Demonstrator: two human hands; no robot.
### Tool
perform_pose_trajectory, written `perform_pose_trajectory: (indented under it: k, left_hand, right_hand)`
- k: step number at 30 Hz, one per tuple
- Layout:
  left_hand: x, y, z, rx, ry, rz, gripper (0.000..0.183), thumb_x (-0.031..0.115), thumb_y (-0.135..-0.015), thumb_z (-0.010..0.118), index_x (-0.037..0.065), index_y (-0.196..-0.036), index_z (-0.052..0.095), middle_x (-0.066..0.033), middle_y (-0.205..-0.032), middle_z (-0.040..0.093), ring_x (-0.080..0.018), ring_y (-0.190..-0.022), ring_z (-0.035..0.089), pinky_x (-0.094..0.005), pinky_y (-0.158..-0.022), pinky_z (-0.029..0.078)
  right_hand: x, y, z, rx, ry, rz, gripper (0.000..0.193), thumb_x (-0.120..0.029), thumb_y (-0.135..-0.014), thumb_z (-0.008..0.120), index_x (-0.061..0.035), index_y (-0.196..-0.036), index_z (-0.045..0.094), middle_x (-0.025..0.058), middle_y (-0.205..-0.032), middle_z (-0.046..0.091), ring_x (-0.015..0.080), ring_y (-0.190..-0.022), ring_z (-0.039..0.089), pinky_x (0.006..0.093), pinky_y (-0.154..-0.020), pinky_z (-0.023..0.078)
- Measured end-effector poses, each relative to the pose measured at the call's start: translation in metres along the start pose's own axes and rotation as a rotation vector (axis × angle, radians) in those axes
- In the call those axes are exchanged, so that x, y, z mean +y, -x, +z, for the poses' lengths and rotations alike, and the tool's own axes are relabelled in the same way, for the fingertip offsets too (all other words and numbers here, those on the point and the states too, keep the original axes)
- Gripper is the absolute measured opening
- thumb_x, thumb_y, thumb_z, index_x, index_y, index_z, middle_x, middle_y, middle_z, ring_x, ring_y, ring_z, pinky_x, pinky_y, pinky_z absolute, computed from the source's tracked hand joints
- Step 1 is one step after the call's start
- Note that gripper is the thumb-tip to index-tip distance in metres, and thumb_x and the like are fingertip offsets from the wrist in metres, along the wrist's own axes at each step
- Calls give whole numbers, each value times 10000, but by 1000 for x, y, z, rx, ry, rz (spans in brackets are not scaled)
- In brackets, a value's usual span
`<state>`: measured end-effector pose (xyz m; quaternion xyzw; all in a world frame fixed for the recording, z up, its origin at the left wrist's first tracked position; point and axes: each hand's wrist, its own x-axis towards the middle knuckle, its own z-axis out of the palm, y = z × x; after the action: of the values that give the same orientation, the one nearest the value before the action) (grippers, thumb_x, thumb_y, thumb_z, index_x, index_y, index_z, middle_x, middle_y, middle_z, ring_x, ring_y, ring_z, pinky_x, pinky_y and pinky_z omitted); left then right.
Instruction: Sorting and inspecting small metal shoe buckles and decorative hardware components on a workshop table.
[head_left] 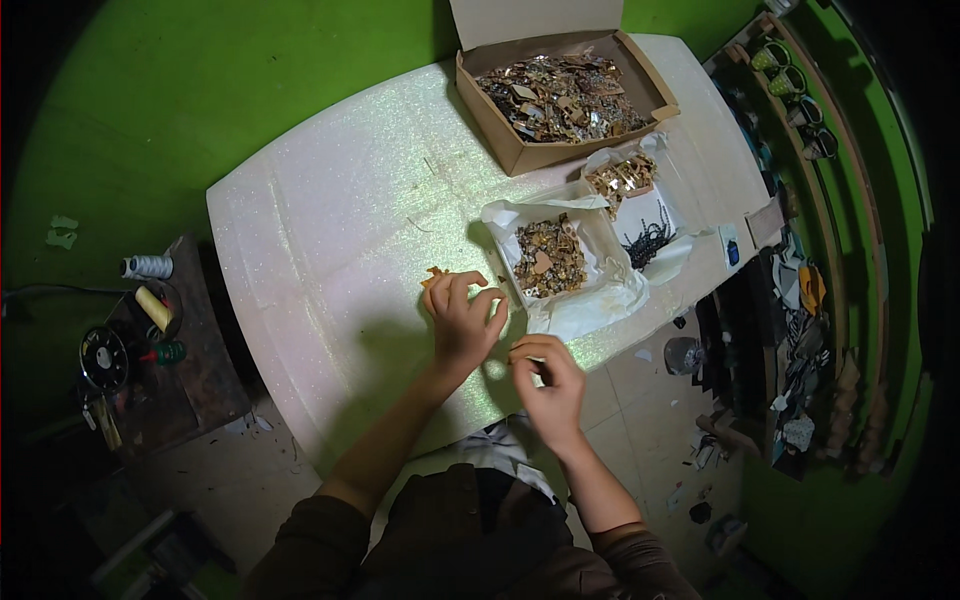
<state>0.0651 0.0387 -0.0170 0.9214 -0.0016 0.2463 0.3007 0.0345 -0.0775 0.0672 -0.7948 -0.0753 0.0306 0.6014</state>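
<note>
My left hand (pixel 462 318) is over the pale, shimmering table cover, its fingers loosely bent and apart, with nothing visible in them. Small gold-coloured pieces (pixel 434 275) lie right beside its fingertips. Closer to the table's front edge, my right hand (pixel 552 392) is closed in a pinch, thumb against fingers. Whatever it pinches is too small to make out. Just to the right of my left hand stands a paper-lined box (pixel 505 258) of mixed small metal pieces (pixel 548 262), with a pinkish flat piece on top.
A cardboard box (pixel 520 158) full of metal pieces stands at the back. Another lined box (pixel 665 200) holds gold pieces (pixel 625 178) and dark chain-like strands (pixel 650 238). A side table (pixel 215 350) with thread spools is at left; cluttered shelves (pixel 820 190) line the right.
</note>
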Motion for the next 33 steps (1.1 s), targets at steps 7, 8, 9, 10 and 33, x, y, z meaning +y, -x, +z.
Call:
perform_pose_trajectory:
  k: [7,8,9,10,33]
  left_hand:
    - [35,-37,0,17,140,-6,115,130,-654,667,117,-759,621,-37,-930,501,-246,-955,393,-369,-830,267]
    - [36,-39,1,30,132,-12,115,130,-654,667,117,-759,621,-37,-930,501,-246,-955,393,-369,-830,267]
    - [37,-39,3,38,136,-10,115,124,-659,664,116,-766,623,-40,-928,504,-244,-957,398,-366,-831,270]
    - [38,-39,6,46,140,-8,115,118,-664,660,116,-773,624,-42,-927,506,-242,-958,403,-364,-833,274]
    - [-5,-25,26,221,-356,-419,110,111,-652,649,94,-745,594,-42,-958,480,-240,-984,400,-407,-870,276]
  right_hand:
    - [17,-55,-40,222,-277,140,109,79,-778,466,23,-825,546,61,-890,551,90,-758,508,187,-621,396]
    - [17,-60,-44,207,-279,133,109,79,-778,466,23,-825,546,61,-890,551,90,-758,508,187,-621,396]
    - [18,-64,-49,189,-206,88,111,69,-785,464,21,-836,550,58,-898,553,88,-759,504,189,-629,395]
    - [21,-68,-54,172,-134,43,114,58,-793,462,19,-846,555,55,-906,554,86,-759,501,190,-636,394]
    - [58,-114,-72,-462,-64,139,96,11,-818,473,9,-835,568,27,-808,531,77,-724,485,187,-653,371]
